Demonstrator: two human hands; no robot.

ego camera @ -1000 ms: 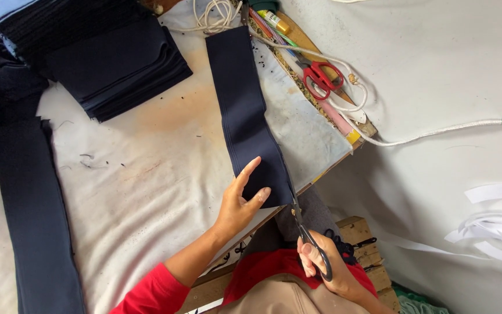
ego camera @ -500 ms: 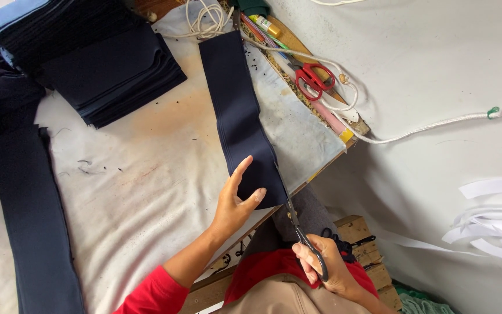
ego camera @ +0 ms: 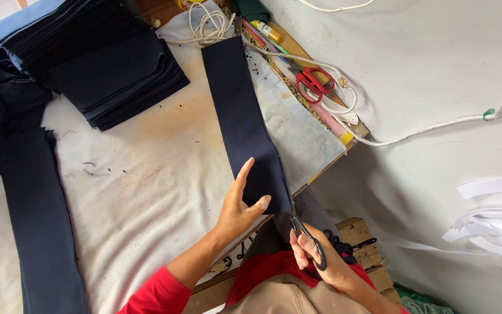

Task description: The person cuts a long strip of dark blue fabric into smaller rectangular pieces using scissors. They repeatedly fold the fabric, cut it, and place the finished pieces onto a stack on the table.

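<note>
A long strip of dark navy fabric [ego camera: 240, 110] lies along the table, its near end at the table's front edge. My left hand [ego camera: 239, 204] rests flat on that near end, fingers spread, pressing it down. My right hand [ego camera: 315, 259] grips black-handled scissors [ego camera: 302, 232] just below the table edge. The blades point up at the strip's lower right corner and touch its edge.
A stack of cut navy pieces [ego camera: 117, 72] sits at the back left, another navy strip [ego camera: 42, 221] along the left. Red-handled scissors [ego camera: 312, 84], markers and a coiled white cord [ego camera: 207, 23] lie at the table's right rim. White paper strips [ego camera: 495, 221] lie on the floor.
The scissors have closed in on the strip's lower right corner. My left hand stays on the fabric's near end, shifted only slightly.
</note>
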